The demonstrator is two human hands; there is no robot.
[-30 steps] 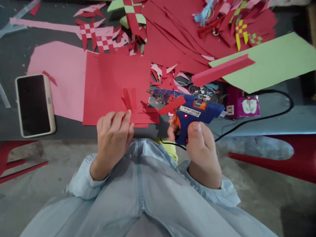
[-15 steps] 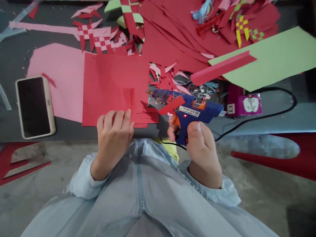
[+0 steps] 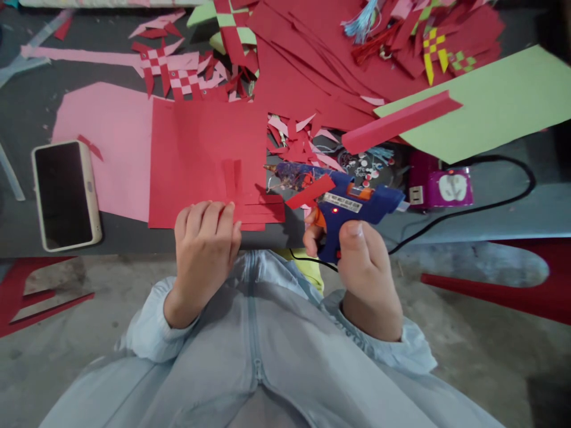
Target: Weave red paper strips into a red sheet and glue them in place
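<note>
My left hand (image 3: 206, 241) rests at the table's front edge with its fingers together and bent, holding down red paper strips (image 3: 263, 209). Some strips stick out to the right and a short pair points upward; the part beneath my fingers is hidden. Under them lies a large red paper sheet (image 3: 200, 148). In my right hand (image 3: 368, 267) is a blue hot glue gun (image 3: 330, 193), its nozzle pointing left above the table and its small red light lit. My forefinger is at the orange trigger. A red paper piece (image 3: 310, 191) lies across the gun's barrel, with stringy glue around it.
A phone (image 3: 65, 193) lies at the left beside pink paper (image 3: 120, 154). Woven paper fish (image 3: 182, 80) and red sheets (image 3: 303, 71) cover the back. Green paper (image 3: 486, 107), a purple power socket (image 3: 449, 187) and a black cord (image 3: 450, 217) are on the right.
The view has shifted very slightly. Both hands, the glue gun and the strips stay practically where they were.
</note>
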